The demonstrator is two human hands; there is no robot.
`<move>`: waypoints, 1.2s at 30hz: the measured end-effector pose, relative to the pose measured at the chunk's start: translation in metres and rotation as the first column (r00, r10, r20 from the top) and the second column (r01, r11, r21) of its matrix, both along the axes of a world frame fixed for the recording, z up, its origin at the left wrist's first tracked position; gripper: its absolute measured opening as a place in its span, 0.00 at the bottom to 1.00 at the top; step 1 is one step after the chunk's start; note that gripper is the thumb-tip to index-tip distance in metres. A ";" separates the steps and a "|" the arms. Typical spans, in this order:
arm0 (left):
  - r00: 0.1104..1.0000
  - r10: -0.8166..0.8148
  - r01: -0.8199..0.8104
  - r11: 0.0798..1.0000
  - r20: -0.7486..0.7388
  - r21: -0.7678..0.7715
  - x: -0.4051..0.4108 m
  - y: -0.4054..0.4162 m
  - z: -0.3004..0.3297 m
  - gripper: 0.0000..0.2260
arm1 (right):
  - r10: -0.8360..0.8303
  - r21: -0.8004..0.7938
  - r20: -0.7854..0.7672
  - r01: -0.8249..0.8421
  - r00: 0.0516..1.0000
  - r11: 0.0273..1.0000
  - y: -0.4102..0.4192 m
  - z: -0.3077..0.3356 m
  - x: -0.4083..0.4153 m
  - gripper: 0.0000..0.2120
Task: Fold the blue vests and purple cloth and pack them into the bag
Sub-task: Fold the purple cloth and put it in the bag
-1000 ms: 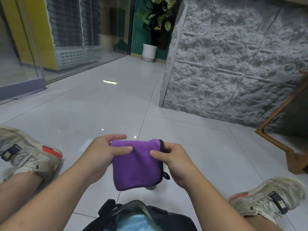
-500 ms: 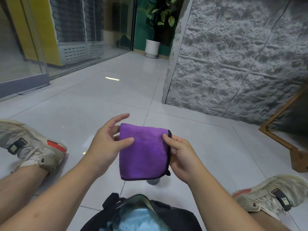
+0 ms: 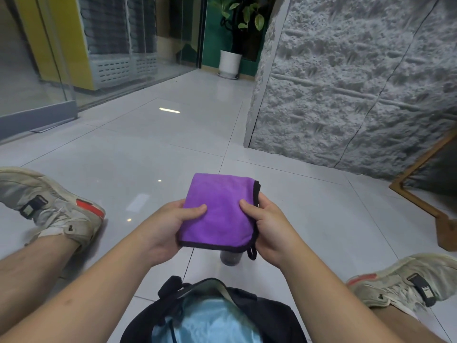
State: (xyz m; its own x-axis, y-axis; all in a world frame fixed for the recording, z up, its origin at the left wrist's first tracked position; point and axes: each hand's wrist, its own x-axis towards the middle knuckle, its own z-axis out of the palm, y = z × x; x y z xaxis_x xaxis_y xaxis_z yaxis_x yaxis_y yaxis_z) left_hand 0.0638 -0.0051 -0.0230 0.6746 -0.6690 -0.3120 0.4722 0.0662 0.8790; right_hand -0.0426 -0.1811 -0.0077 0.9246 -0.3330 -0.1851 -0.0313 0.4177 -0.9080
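Observation:
The purple cloth (image 3: pixel 220 211), folded into a small square with black edging and a hanging loop, is held flat in the air between my legs. My left hand (image 3: pixel 170 224) grips its left edge, thumb on top. My right hand (image 3: pixel 267 226) grips the right edge the same way. Below, at the bottom edge of the view, the black bag (image 3: pixel 267 315) stands open, with light blue vest fabric (image 3: pixel 210 323) showing inside it.
I sit on a glossy white tiled floor (image 3: pixel 148 157), a worn sneaker (image 3: pixel 54 211) on the left and another (image 3: pixel 400 280) on the right. A small dark round object (image 3: pixel 230 258) stands on the floor under the cloth. A grey stone wall (image 3: pixel 358 82), wooden frame (image 3: pixel 425 199) and potted plant (image 3: pixel 231 60) lie beyond.
The cloth went from hanging upright to lying flatter and farther forward. Both hands shifted their grip to the near side edges, thumbs on top.

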 end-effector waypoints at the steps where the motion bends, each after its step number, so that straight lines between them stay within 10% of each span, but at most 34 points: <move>1: 1.000 0.006 -0.006 1.000 0.012 0.013 0.001 0.000 -0.001 0.13 | 0.009 -0.010 -0.001 -0.009 1.000 1.000 0.000 0.000 0.000 0.14; 19: 0.962 0.119 -0.110 0.993 0.248 -0.049 -0.008 -0.004 -0.010 0.25 | 0.021 -0.093 -0.071 -0.027 0.997 0.995 0.002 -0.001 -0.006 0.12; 36: 0.828 0.234 -0.214 0.972 0.509 -0.098 0.000 0.000 0.000 0.02 | -0.138 -0.061 -0.004 0.137 0.990 0.989 0.010 0.004 0.003 0.12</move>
State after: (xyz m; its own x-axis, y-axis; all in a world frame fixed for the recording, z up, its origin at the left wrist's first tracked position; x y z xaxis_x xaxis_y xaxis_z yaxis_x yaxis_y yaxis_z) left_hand 0.0635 -0.0049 -0.0233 0.8636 -0.4837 0.1424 -0.0783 0.1504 0.9855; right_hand -0.0400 -0.1707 -0.0040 0.8676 -0.4678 -0.1684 0.0149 0.3631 -0.9316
